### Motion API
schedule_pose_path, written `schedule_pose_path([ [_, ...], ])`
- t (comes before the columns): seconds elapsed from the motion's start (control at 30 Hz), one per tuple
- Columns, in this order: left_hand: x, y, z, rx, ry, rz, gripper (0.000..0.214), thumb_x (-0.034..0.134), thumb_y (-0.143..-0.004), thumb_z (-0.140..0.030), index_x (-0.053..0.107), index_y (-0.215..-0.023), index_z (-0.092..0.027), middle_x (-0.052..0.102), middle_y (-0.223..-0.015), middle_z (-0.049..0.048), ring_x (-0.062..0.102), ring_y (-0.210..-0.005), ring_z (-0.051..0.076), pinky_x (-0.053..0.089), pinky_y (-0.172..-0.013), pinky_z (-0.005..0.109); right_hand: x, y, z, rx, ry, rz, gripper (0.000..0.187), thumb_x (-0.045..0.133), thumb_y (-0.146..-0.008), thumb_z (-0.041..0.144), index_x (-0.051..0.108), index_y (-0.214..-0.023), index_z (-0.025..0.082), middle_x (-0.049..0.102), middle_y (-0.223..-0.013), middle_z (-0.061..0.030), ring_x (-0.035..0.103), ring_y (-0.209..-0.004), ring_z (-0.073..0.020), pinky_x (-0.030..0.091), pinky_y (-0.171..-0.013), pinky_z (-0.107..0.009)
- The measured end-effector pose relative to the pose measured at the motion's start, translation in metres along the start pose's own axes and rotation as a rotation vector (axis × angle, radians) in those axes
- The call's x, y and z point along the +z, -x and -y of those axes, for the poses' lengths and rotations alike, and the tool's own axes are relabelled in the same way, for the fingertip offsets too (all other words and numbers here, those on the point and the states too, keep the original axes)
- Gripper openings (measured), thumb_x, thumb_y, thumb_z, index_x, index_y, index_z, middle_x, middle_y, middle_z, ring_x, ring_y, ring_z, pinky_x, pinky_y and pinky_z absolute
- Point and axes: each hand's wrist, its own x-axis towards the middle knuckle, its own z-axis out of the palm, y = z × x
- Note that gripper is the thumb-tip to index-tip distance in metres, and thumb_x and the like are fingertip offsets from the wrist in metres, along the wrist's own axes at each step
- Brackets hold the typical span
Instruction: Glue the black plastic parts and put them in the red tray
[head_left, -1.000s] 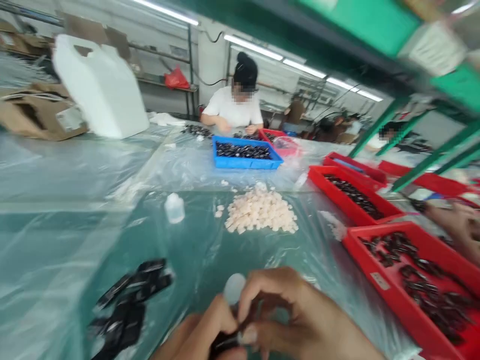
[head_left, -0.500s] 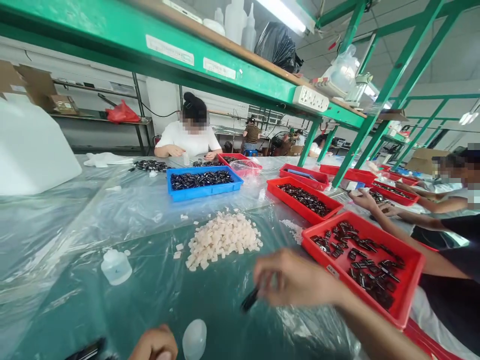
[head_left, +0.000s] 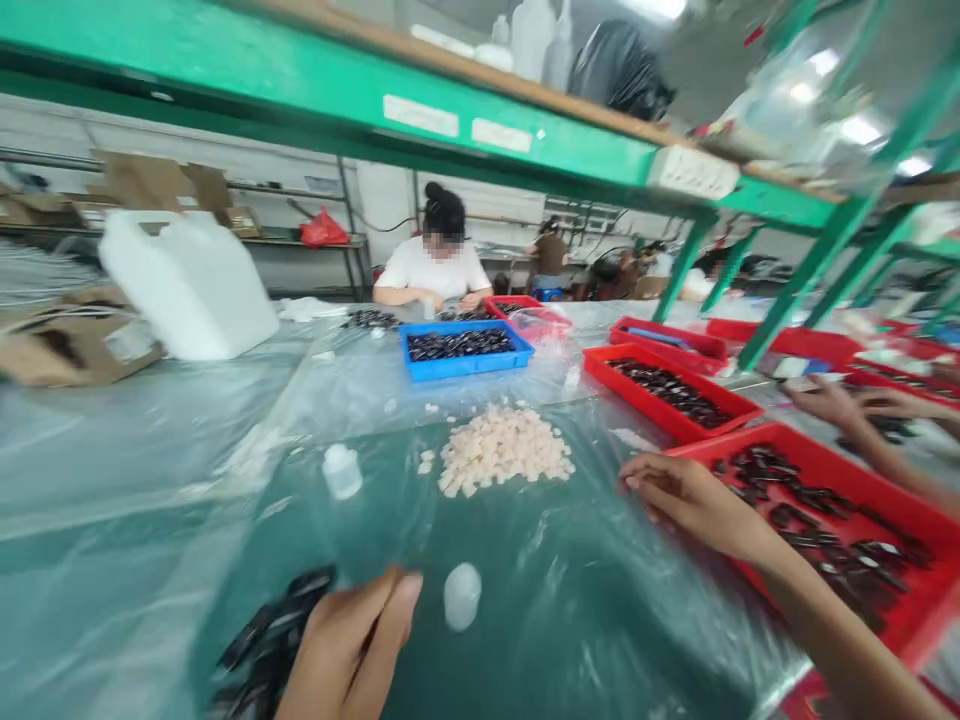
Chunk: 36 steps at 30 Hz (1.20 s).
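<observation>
My left hand [head_left: 356,640] is low in the view, beside a heap of small glossy black parts [head_left: 274,640]. Its thumb and fingers are pinched together, and what they hold, if anything, is too small or blurred to name. Right of it stands a small translucent white cup-like piece [head_left: 462,597]. My right hand [head_left: 690,500] is over the sheet by the left edge of the near red tray [head_left: 814,435]; its fingers are curled closed, with their contents hidden. Black parts [head_left: 840,550] lie scattered in that tray. A pile of small whitish pieces [head_left: 506,450] lies between the hands, farther back.
A small translucent bottle [head_left: 342,472] stands left of the pile. Beyond are a blue tray [head_left: 469,372] and another red tray [head_left: 742,425] of black parts. A white jug [head_left: 202,290] stands far left. A person [head_left: 435,260] sits opposite; a co-worker's hands [head_left: 832,405] work at right.
My right hand has moved right toward the red tray; the black part that showed in its fingers is out of sight. My left hand has come farther into view. The camera has turned left.
</observation>
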Motion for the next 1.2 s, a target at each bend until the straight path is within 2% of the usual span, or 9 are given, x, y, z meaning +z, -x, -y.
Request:
schedule_pose_path([
  [0.1, -0.026, -0.017, 0.010, -0.088, -0.132, 0.032, 0.047, 0.032, -0.112, -0.037, 0.047, -0.069, -0.024, 0.048, -0.057, -0.0066, 0.052, -0.048, 0.012, 0.046, -0.051, 0.026, 0.038, -0.003, 0.037, -0.107, 0.026, 0.191, 0.039, 0.053, -0.101, 0.057, 0.068, -0.112, 0.022, 0.072, -0.102, -0.0061, 0.067, -0.079, -0.0199, 0.055, -0.069, -0.033],
  [0.17, -0.047, -0.029, 0.023, -0.170, -0.252, 0.039, 0.027, 0.044, -0.111, -0.034, 0.062, -0.099, -0.017, 0.061, -0.075, -0.0041, 0.059, -0.055, 0.011, 0.050, -0.052, 0.025, 0.059, -0.014, 0.055, -0.158, 0.045, 0.323, 0.039, 0.061, -0.096, 0.054, 0.068, -0.123, 0.026, 0.071, -0.112, -0.0072, 0.068, -0.092, -0.0243, 0.055, -0.082, -0.038],
  [0.27, -0.071, -0.040, 0.038, -0.222, -0.443, 0.220, 0.022, 0.063, -0.104, -0.034, 0.067, -0.115, -0.016, 0.072, -0.098, 0.0027, 0.071, -0.076, 0.016, 0.061, -0.070, 0.034, 0.085, -0.034, 0.072, -0.199, 0.068, 0.491, 0.057, 0.075, -0.086, 0.049, 0.061, -0.138, 0.031, 0.066, -0.128, -0.0080, 0.066, -0.106, -0.0293, 0.055, -0.086, -0.040],
  [0.4, -0.075, -0.032, 0.047, -0.210, -0.602, 0.595, 0.022, 0.070, -0.099, -0.033, 0.070, -0.114, -0.017, 0.073, -0.115, 0.0069, 0.073, -0.096, 0.022, 0.062, -0.083, 0.042, 0.114, -0.054, 0.085, -0.260, 0.028, 0.628, 0.052, 0.082, -0.077, 0.039, 0.067, -0.126, 0.029, 0.065, -0.131, -0.0069, 0.064, -0.112, -0.0308, 0.054, -0.087, -0.039],
  [0.5, -0.063, -0.019, 0.054, -0.170, -0.689, 0.689, 0.024, 0.071, -0.098, -0.030, 0.069, -0.118, -0.017, 0.070, -0.127, 0.0089, 0.070, -0.111, 0.027, 0.060, -0.093, 0.048, 0.133, -0.060, 0.084, -0.291, -0.085, 0.656, 0.033, 0.077, -0.079, 0.027, 0.066, -0.109, 0.026, 0.069, -0.118, -0.0045, 0.064, -0.115, -0.0289, 0.052, -0.092, -0.038],
  [0.7, -0.051, -0.017, 0.062, -0.109, -0.694, 0.674, 0.013, 0.070, -0.099, -0.024, 0.071, -0.108, -0.016, 0.072, -0.121, 0.0073, 0.068, -0.114, 0.027, 0.054, -0.100, 0.052, 0.154, -0.059, 0.064, -0.284, -0.444, 0.611, 0.022, 0.070, -0.092, 0.033, 0.055, -0.107, 0.026, 0.065, -0.108, -0.0011, 0.069, -0.106, -0.0204, 0.054, -0.095, -0.033],
  [0.87, -0.051, -0.016, 0.048, -0.114, -0.356, 0.628, 0.020, 0.043, -0.107, -0.016, 0.062, -0.106, -0.022, 0.069, -0.095, 0.0027, 0.067, -0.094, 0.023, 0.053, -0.090, 0.042, 0.154, -0.055, 0.060, -0.263, -0.597, 0.493, 0.022, 0.064, -0.101, 0.043, 0.055, -0.116, 0.030, 0.061, -0.107, -0.0003, 0.068, -0.097, -0.0174, 0.057, -0.080, -0.027],
  [1.03, -0.033, -0.003, 0.036, -0.231, 0.001, 0.445, 0.023, 0.031, -0.113, -0.033, 0.051, -0.124, -0.030, 0.061, -0.087, -0.0010, 0.063, -0.077, 0.018, 0.052, -0.071, 0.029, 0.153, -0.043, 0.065, -0.361, -0.337, 0.219, 0.024, 0.068, -0.097, 0.037, 0.060, -0.120, 0.036, 0.068, -0.110, 0.0000, 0.070, -0.096, -0.0197, 0.057, -0.076, -0.028],
  [1.2, -0.017, 0.003, 0.036, -0.282, 0.205, 0.309, 0.019, 0.041, -0.112, -0.034, 0.057, -0.122, -0.037, 0.064, -0.091, -0.0027, 0.067, -0.083, 0.014, 0.055, -0.077, 0.023, 0.153, -0.040, 0.066, -0.492, -0.181, 0.070, 0.035, 0.068, -0.094, 0.024, 0.055, -0.123, 0.039, 0.071, -0.108, 0.0040, 0.072, -0.089, -0.0161, 0.057, -0.073, -0.023],
])
